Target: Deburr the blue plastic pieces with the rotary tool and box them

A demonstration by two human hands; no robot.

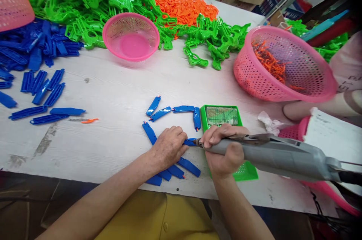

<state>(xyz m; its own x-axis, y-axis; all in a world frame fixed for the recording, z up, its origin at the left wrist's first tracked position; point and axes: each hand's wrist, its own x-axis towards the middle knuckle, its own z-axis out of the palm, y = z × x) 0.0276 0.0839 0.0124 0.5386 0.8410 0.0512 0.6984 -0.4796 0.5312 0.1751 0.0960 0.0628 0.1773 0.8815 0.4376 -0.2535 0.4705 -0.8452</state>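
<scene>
In the head view, a blue plastic part [190,142] is pinned flat on the tabletop [118,97] under the closed grip of the left hand [169,146]. Its long axis runs left-right, toward the tip of the grey power screwdriver [271,153], which is wrapped tightly by the right hand [224,149]. The contact point and most of the part are hidden by fingers.
</scene>
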